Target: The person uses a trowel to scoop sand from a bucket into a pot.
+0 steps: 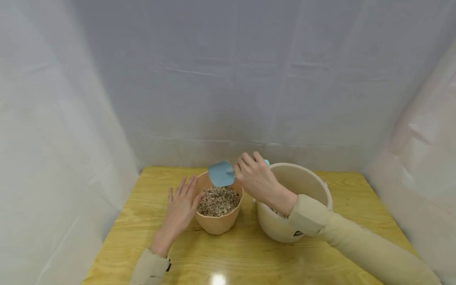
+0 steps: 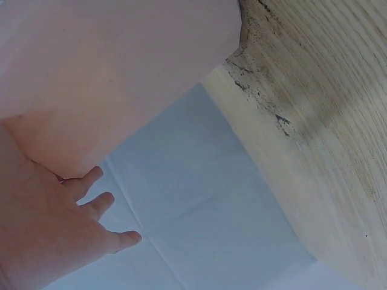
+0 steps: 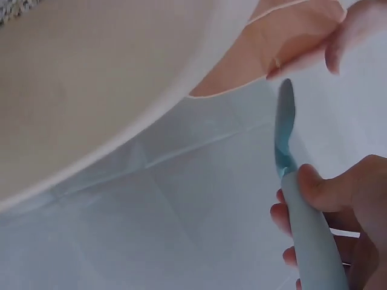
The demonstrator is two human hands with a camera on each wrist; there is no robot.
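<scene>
Blue scoop (image 1: pixel 221 173): we see it held over the far rim of the pot, its blade apparently turned edge-on and showing no load that we can make out.
Pot (image 1: pixel 218 221): tan, standing on the desk between the two hands, filled with speckled gravel (image 1: pixel 218 201) close to its rim; we judge the filling nearly or wholly done.
Right hand (image 1: pixel 254 178): fingers curled round the scoop's handle, thumb along it in the wrist view, reaching across from above the bucket.
Left hand (image 1: pixel 181 204): flat and relaxed, fingers straight, laid against the pot's left wall, apparently steadying it; it grips nothing.
Bucket (image 1: pixel 313 186): cream, just right of the pot; a little gravel shows low inside beside the sleeve, so we judge it mostly emptied.
Left to do: at most a last scoop or levelling, as far as we can judge.
Desk (image 1: pixel 249 253): yellow wood, carrying both vessels, with pale sheeting behind and at the sides.
Hidden: the right arm covers most of the bucket's bottom, so what remains there we cannot tell.
Hard to make out: whether the scoop touches the pot's rim; the left wrist view shows only the pot wall, fingers and desk edge.
</scene>
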